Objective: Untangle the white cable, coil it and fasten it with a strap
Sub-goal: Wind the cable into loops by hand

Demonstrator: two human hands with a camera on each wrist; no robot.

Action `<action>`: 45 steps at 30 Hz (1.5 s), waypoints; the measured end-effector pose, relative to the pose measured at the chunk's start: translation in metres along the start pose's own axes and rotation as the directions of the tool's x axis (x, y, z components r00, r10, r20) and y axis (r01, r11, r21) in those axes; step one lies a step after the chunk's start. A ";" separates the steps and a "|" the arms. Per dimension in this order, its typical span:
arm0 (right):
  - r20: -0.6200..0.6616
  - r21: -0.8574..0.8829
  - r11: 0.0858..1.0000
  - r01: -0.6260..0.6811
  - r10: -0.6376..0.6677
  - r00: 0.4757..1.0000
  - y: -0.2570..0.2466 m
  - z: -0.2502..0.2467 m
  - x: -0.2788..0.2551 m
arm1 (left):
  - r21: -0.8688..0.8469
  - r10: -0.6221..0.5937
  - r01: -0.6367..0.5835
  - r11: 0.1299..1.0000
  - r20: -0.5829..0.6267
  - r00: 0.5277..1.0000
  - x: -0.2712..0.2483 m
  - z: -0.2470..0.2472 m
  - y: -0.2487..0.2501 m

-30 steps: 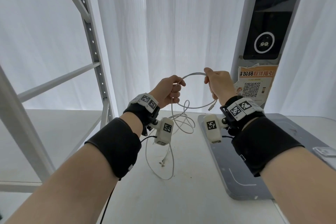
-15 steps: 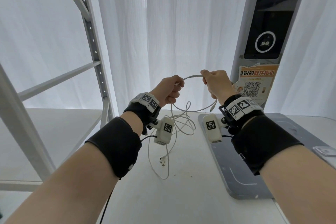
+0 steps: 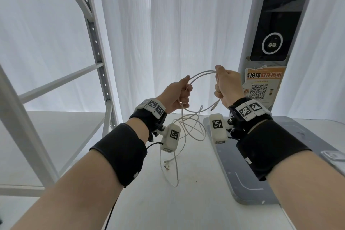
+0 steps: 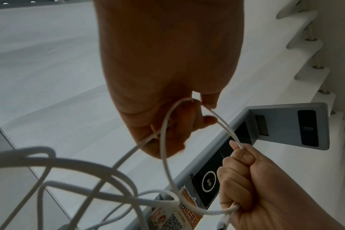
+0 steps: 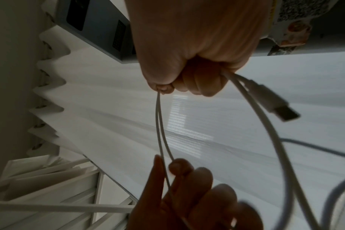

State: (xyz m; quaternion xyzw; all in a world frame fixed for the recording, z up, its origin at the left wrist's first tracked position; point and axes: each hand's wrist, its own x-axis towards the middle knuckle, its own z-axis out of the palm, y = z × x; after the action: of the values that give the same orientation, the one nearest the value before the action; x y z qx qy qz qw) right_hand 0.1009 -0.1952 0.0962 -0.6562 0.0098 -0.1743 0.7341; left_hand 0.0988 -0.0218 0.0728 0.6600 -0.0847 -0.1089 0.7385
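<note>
The white cable (image 3: 202,73) arches in two strands between my raised hands. My left hand (image 3: 177,93) pinches both strands between thumb and forefinger, the other fingers curled. My right hand (image 3: 226,85) is a fist around the cable, with the USB plug (image 3: 214,107) sticking out below it. In the right wrist view the plug (image 5: 274,103) juts from the fist beside a loop of cable (image 5: 274,140). The rest of the cable (image 3: 188,129) hangs in tangled loops down to the white table (image 3: 149,201), where its other end (image 3: 166,162) lies. No strap is visible.
A grey flat device (image 3: 242,179) lies on the table under my right forearm. A tall grey kiosk (image 3: 270,24) with an orange QR notice (image 3: 261,87) stands behind it. A metal shelf frame (image 3: 93,43) rises at left. White curtains hang behind.
A second strand now lies in the arc between my hands; before there was one. The hands have drawn apart and the hanging loops have risen a little.
</note>
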 end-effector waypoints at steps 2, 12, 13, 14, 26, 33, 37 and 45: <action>-0.018 0.043 0.999 0.007 -0.006 1.000 -0.001 -0.001 0.001 | 0.005 0.006 -0.006 1.000 -0.025 1.000 0.002 -0.003 -0.003; -0.077 0.131 0.986 0.104 -0.095 0.993 -0.005 -0.004 0.006 | 0.359 -0.294 0.229 0.905 0.138 0.946 0.000 -0.007 -0.030; -0.080 0.145 0.984 0.106 -0.095 0.992 -0.005 -0.004 0.006 | 0.389 -0.300 0.229 0.892 0.134 0.944 0.000 -0.003 -0.032; -0.084 0.160 0.981 0.107 -0.095 0.992 -0.006 -0.004 0.006 | 0.431 -0.306 0.222 0.874 0.135 0.943 0.001 0.001 -0.034; -0.160 0.108 0.984 0.142 -0.124 0.979 -0.003 -0.020 0.009 | 0.233 -0.153 0.218 0.948 -0.268 0.951 0.008 -0.020 -0.049; -0.288 0.137 0.983 0.124 -0.081 0.954 0.001 -0.021 0.010 | -0.105 -0.221 0.195 0.975 -0.476 0.851 0.002 -0.045 -0.056; -0.357 0.149 0.979 0.142 -0.081 0.930 0.000 -0.024 0.011 | -0.258 -0.316 0.210 0.943 -0.498 0.808 0.000 -0.059 -0.060; -0.510 0.363 0.924 0.116 0.093 0.855 0.006 -0.030 0.011 | -0.487 -0.399 0.146 0.861 -0.468 0.789 -0.004 -0.071 -0.064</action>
State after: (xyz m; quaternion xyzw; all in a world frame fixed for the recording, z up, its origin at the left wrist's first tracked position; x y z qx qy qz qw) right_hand 0.1049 -0.2266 0.0888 -0.4295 0.1688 -0.3475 0.8163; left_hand 0.1110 0.0406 0.0017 0.4903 0.2573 -0.0371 0.8319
